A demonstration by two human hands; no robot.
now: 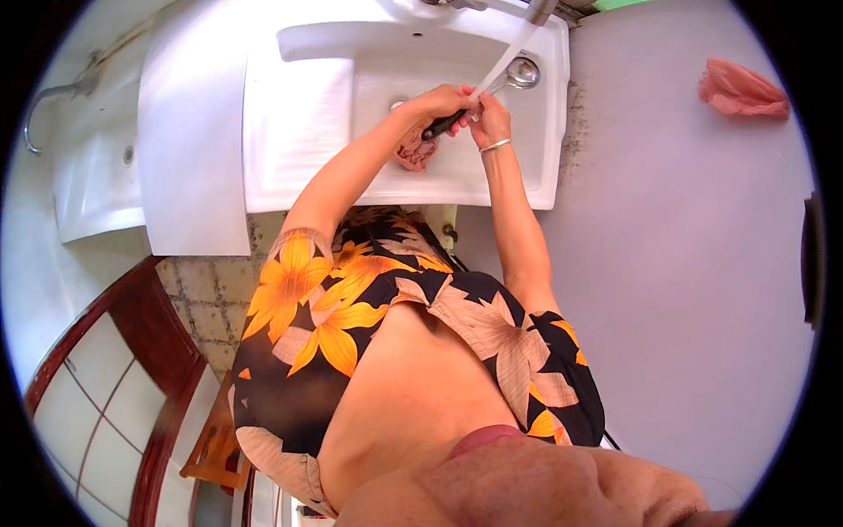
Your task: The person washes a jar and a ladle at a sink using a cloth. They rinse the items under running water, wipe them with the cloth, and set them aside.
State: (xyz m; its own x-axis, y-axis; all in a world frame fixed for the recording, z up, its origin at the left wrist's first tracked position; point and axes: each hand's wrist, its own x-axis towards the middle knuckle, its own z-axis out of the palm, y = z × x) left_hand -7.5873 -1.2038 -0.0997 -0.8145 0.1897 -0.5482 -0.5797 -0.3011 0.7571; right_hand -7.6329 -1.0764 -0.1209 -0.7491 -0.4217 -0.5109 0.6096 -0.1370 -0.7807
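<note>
Wearer's face (553, 492) foremost; left hand (435, 104) and right hand (492, 121), fingers closed on a steel ladle (524, 73), probably light, rigid, slippery; grasp by black handle (442, 126).

A crumpled, salmon-pink piece of thin material (742, 90) lies against the plain grey surface (685, 263) at the right, near a long black object (813, 262). At the left, a curved metal tap (33, 123) juts above a second white basin (92, 176); below stand a dark red wooden frame (158, 338) and an orange-brown wooden stool (215, 443).
</note>
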